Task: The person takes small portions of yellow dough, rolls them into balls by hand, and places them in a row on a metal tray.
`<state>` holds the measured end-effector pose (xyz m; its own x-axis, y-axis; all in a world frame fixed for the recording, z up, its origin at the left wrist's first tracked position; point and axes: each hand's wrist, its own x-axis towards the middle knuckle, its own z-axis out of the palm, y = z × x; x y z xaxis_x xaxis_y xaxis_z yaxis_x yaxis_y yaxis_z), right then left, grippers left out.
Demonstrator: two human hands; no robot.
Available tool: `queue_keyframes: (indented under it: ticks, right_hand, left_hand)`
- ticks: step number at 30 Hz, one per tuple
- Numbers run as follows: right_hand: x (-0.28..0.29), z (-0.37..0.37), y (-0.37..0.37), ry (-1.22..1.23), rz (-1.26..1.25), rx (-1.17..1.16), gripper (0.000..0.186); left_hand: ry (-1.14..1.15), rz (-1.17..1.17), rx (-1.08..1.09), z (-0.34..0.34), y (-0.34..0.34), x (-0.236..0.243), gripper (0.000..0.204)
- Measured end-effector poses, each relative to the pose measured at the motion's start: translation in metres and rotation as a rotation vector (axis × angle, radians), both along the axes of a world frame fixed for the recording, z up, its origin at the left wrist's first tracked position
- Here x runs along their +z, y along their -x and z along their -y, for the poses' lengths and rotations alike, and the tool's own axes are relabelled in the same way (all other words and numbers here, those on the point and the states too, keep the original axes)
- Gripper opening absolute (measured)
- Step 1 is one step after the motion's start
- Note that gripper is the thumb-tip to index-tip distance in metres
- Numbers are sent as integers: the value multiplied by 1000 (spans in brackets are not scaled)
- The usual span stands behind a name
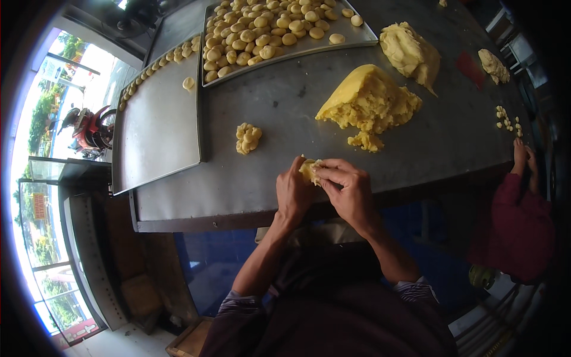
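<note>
Close to the table's front edge, my left hand [295, 191] and my right hand [349, 189] meet around a small piece of pale yellow dough [309, 171]. The left fingers curl under and around it, while the right thumb and fingertips pinch its top side. Just beyond them lies a large, crumbly mound of yellow filling [370, 98], a loose lump broken off at its near side. Behind that mound rests a smooth, paler dough mass [410, 53]. To the left sits a little cluster of small dough pieces [248, 138].
A metal tray [285, 55] at the back holds many round dough balls. Another tray [157, 140] at left has a row of balls along its far edge. At far right, a co-worker's hands [522, 157] are by small dough bits [505, 120]. A red scraper-like piece [470, 69] lies near a dough lump [493, 65].
</note>
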<state>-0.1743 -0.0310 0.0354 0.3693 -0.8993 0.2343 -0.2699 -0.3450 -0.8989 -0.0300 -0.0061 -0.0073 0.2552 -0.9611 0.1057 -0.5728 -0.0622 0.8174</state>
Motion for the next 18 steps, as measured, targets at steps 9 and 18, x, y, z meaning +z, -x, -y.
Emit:
queue_keyframes:
  ticks: [9, 18]
  right_hand:
    - [2, 13, 7, -222, 144, 52, 30]
    - [-5, 19, 8, -185, 214, 33, 27]
  left_hand:
    - [-23, -105, -142, 3, -10, 4, 27]
    - [-14, -192, -124, 4, -10, 3, 28]
